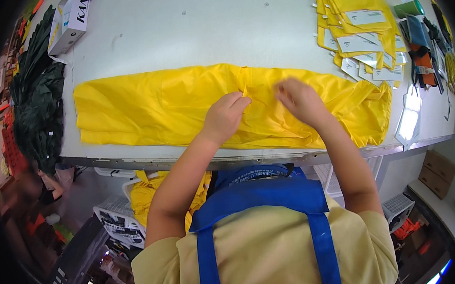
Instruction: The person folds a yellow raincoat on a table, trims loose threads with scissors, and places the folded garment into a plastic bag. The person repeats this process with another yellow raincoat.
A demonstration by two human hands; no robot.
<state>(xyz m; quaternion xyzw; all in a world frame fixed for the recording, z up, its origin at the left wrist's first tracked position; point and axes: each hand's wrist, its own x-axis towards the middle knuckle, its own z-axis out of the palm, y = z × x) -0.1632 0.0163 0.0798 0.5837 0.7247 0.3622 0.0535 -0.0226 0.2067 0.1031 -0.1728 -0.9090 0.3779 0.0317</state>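
Observation:
A long yellow garment point(146, 108) lies stretched from left to right along the near edge of the table, smoother at its left end and crumpled at its right. My left hand point(226, 115) pinches a small raised fold or strip of it near the middle. Just to the right, my right hand point(303, 102) is held over the same garment with its fingers curled. Motion blurs those fingertips, so whether they hold anything cannot be made out.
Folded yellow garments with white cards point(360, 43) are piled at the back right, beside a green roll point(409, 8). Dark green fabric point(37, 102) hangs over the left edge near a white box point(69, 24). Yellow cloth point(157, 197) fills a basket below the table point(199, 33).

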